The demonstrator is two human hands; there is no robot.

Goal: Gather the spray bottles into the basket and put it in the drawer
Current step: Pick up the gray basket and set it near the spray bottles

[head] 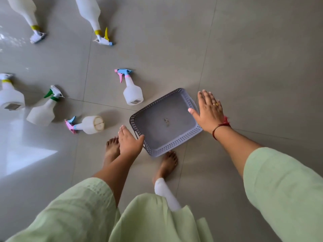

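just between both open hands (167, 127), grey basket (139, 117) on floor

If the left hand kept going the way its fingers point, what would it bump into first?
Probably the spray bottle with the blue and pink top. The left hand points up the picture past the basket corner, though height above the floor is unclear.

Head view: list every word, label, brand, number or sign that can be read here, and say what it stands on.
No text can be read.
Label on the base of the pink-and-blue-trigger spray bottle beside the grey basket: too small and blurred to read.
Label on the base of the yellow-collared bottle at the left edge: blurred, unreadable.
Small mark on the basket's floor: not legible as text.
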